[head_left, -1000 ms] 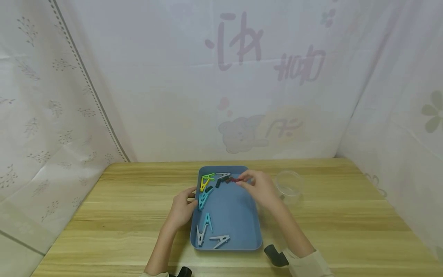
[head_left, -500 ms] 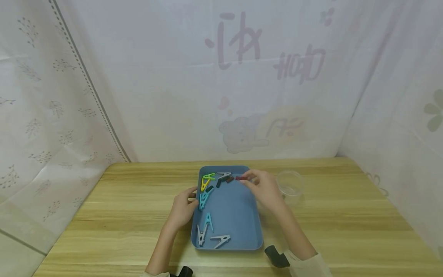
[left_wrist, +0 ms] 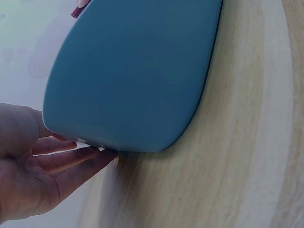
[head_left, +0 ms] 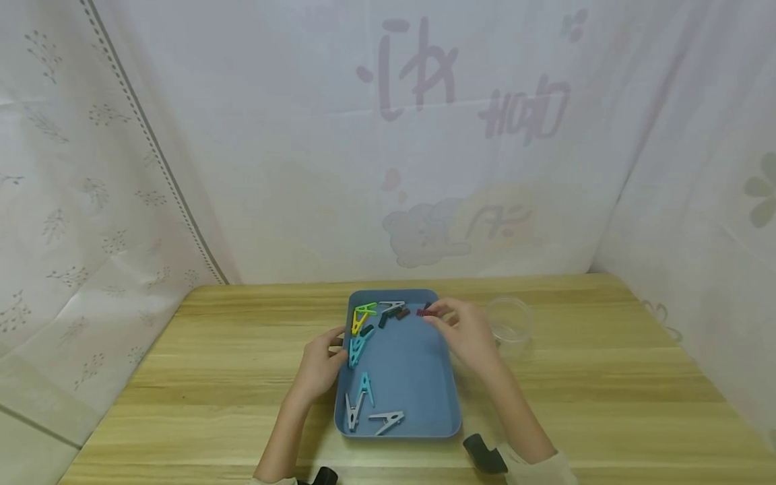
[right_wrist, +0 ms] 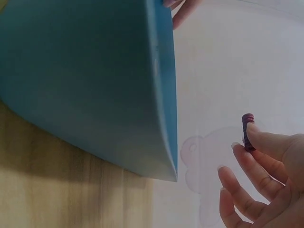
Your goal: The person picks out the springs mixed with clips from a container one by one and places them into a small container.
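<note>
In the head view, my right hand (head_left: 463, 330) pinches a dark red coil spring (head_left: 424, 312) between thumb and fingers, over the far right part of the blue tray (head_left: 412, 397). The right wrist view shows the spring (right_wrist: 248, 133) upright between thumb and index finger, the other fingers loosely bent. My left hand (head_left: 321, 364) holds the tray's left rim, fingers along the outside wall. Inside lie a brown spring (head_left: 403, 314), several dark springs (head_left: 383, 320) and clothes pegs: green (head_left: 366, 308), yellow (head_left: 359, 323), light blue (head_left: 359, 349) and grey (head_left: 388, 421).
A clear round plastic container (head_left: 509, 320) stands on the wooden table (head_left: 230, 377) to the right of the tray, partly behind my right hand. A pale printed curtain (head_left: 291, 168) hangs behind the table and at both sides.
My right hand has drawn slightly to the right with the red spring, away from the brown and dark springs. The left hand stays at the tray's rim.
</note>
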Available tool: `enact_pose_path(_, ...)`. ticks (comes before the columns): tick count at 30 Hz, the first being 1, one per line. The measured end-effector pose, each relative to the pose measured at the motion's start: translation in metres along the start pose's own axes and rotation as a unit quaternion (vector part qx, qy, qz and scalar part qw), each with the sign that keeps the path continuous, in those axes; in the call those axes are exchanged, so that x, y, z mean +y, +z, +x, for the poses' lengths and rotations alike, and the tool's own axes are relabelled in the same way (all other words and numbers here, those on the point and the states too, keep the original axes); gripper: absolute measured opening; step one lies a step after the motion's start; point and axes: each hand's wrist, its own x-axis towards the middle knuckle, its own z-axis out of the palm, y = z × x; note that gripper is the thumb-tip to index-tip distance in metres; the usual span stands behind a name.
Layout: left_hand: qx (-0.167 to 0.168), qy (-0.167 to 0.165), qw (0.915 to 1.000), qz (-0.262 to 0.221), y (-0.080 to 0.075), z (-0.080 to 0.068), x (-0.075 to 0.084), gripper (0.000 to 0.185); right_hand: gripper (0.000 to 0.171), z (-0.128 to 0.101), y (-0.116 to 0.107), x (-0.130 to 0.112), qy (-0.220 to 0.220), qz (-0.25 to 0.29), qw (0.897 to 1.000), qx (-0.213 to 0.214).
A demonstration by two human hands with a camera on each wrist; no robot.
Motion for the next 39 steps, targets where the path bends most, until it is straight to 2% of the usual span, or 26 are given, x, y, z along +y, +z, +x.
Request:
enact_pose_path(12,-0.001,-0.011,0.9999,0.008,-0.0013,-0.0007,0.0014,0.049,0.016,-0.0054,-0.0023,0.0041,0.017,0.0,1.0,-0.001)
enact_pose_path(33,0.0,0.005,1.0,-0.003,-0.0026,-0.0024,0.0032,0.05,0.017,-0.01,-0.0027,0.0087,0.017,-0.003,1.0,0.014)
enact_pose_path(39,-0.001,-0.003,1.0,0.0,-0.004,-0.0024,0.0032,0.05,0.018,-0.0093,-0.0039,0.0091,0.016,-0.001,1.0,0.016)
